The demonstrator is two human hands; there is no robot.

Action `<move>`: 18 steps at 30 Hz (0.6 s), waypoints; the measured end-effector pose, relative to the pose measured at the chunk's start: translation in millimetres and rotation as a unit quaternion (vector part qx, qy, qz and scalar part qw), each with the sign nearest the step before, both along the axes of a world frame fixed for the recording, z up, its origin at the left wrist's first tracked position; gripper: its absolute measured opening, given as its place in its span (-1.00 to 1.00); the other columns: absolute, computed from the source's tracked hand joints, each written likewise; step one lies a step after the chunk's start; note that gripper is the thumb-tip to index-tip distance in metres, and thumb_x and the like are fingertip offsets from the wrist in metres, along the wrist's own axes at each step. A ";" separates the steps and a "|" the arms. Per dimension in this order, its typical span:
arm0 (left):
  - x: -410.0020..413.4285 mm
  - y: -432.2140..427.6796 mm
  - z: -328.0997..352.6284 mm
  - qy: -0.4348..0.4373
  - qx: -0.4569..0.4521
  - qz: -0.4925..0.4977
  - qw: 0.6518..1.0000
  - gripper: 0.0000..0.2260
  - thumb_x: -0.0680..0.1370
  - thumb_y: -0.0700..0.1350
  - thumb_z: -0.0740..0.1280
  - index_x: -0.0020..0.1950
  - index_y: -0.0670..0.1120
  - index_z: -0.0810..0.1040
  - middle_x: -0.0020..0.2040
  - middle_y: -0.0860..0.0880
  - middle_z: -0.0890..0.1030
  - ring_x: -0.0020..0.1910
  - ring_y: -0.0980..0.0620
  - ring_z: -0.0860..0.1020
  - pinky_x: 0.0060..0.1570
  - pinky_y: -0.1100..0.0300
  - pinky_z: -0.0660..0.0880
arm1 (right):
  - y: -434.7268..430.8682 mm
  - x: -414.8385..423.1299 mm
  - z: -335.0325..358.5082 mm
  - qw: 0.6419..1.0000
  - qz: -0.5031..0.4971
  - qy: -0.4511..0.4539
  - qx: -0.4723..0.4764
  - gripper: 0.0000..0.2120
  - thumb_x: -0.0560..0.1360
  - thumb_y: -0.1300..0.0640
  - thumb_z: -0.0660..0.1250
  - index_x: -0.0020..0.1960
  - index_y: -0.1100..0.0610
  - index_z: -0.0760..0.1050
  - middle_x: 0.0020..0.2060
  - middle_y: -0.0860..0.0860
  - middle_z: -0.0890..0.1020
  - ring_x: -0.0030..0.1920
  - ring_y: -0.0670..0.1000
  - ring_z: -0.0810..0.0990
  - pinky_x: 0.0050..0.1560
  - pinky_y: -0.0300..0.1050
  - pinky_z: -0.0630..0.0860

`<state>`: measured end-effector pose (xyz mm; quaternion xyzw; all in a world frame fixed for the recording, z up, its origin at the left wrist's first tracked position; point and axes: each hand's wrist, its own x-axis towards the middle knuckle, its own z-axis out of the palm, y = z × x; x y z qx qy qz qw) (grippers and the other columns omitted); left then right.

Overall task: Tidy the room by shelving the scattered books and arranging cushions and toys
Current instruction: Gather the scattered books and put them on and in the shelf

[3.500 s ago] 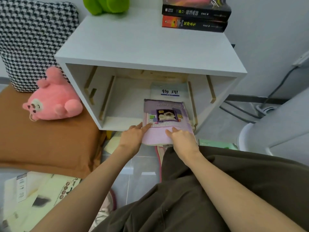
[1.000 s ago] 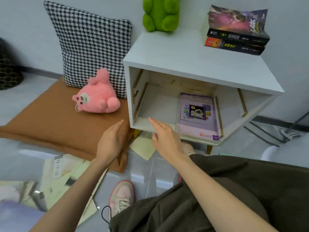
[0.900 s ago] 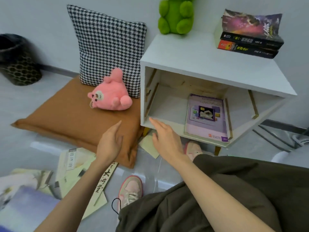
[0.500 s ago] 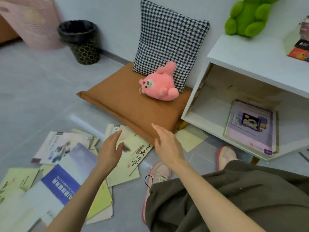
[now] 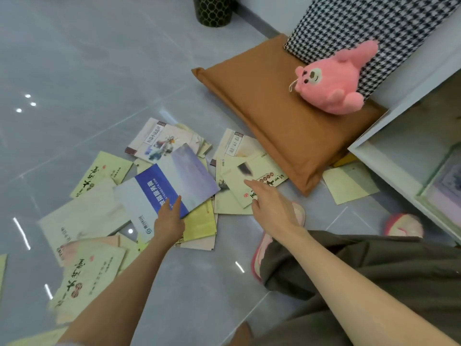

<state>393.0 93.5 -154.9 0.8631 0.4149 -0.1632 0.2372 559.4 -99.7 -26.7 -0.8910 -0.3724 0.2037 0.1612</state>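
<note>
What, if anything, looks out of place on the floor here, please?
Thin pale paperback books lie scattered on the grey tiled floor, overlapping at odd angles, a blue-and-white glossy book askew on top. One cream book appears partly tucked under the brown fabric floor cushion.

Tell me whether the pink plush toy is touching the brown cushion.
Touching. The head view shows the pink plush toy lying on the brown cushion, its underside meeting the fabric with no gap.
</note>
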 end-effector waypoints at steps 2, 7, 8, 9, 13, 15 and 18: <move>-0.4 3.3 -11.6 0.045 0.006 -0.007 0.999 -0.35 0.57 -0.26 0.18 0.57 -0.01 -0.05 0.55 -0.19 -0.03 0.48 -0.20 0.10 0.25 -0.07 0.36 | 2.4 -3.8 -5.0 1.000 0.015 -0.006 -0.027 -0.49 0.57 0.27 0.15 0.49 0.00 0.25 0.44 -0.06 0.35 0.36 0.02 0.38 0.18 -0.10 0.41; 23.5 1.4 -32.3 0.109 0.032 -0.064 0.991 -0.24 0.55 -0.34 0.18 0.56 0.02 -0.22 0.54 -0.23 -0.18 0.51 -0.27 -0.02 0.33 -0.09 0.32 | 2.6 -7.2 -11.6 0.998 0.044 -0.002 -0.047 -0.48 0.58 0.27 0.14 0.50 -0.02 0.23 0.45 -0.08 0.32 0.38 0.02 0.35 0.21 -0.06 0.44; 28.3 1.1 -37.1 0.123 0.035 -0.072 0.989 -0.22 0.55 -0.35 0.18 0.55 0.02 -0.27 0.53 -0.25 -0.21 0.51 -0.28 -0.04 0.33 -0.11 0.31 | 2.7 -7.3 -13.3 0.997 0.051 -0.001 -0.053 -0.48 0.58 0.26 0.14 0.50 -0.03 0.22 0.46 -0.09 0.31 0.39 0.02 0.34 0.21 -0.06 0.44; 32.0 0.5 -41.8 0.137 0.039 -0.079 0.987 -0.20 0.55 -0.36 0.18 0.54 0.01 -0.31 0.53 -0.27 -0.23 0.51 -0.30 -0.06 0.34 -0.14 0.29 | 3.0 -7.2 -15.2 0.997 0.055 0.000 -0.059 -0.48 0.58 0.26 0.14 0.50 -0.05 0.21 0.46 -0.10 0.30 0.39 0.01 0.33 0.21 -0.06 0.44; 36.3 -1.1 -49.9 0.173 0.090 -0.114 0.974 -0.17 0.56 -0.32 0.22 0.50 -0.06 -0.40 0.51 -0.35 -0.19 0.49 -0.36 -0.01 0.33 -0.12 0.33 | 1.0 -5.1 -17.5 0.997 0.056 0.008 -0.053 -0.48 0.58 0.27 0.14 0.50 -0.05 0.23 0.46 -0.09 0.30 0.41 0.01 0.31 0.21 -0.02 0.46; 36.1 1.4 -48.5 0.179 0.114 -0.134 0.968 -0.17 0.57 -0.28 0.26 0.51 -0.09 -0.38 0.51 -0.37 -0.11 0.48 -0.36 0.07 0.30 -0.06 0.38 | 1.0 -1.7 -17.4 0.997 0.056 0.009 -0.050 -0.48 0.58 0.27 0.15 0.49 -0.05 0.24 0.46 -0.08 0.31 0.40 0.01 0.32 0.21 -0.01 0.47; 36.5 4.6 -44.2 0.191 0.135 -0.160 0.959 -0.17 0.57 -0.25 0.28 0.51 -0.14 -0.35 0.51 -0.36 -0.04 0.45 -0.36 0.16 0.27 -0.04 0.43 | 0.0 3.9 -16.1 0.998 0.050 0.010 -0.042 -0.49 0.59 0.27 0.15 0.49 -0.05 0.25 0.46 -0.08 0.31 0.40 0.02 0.33 0.22 0.00 0.46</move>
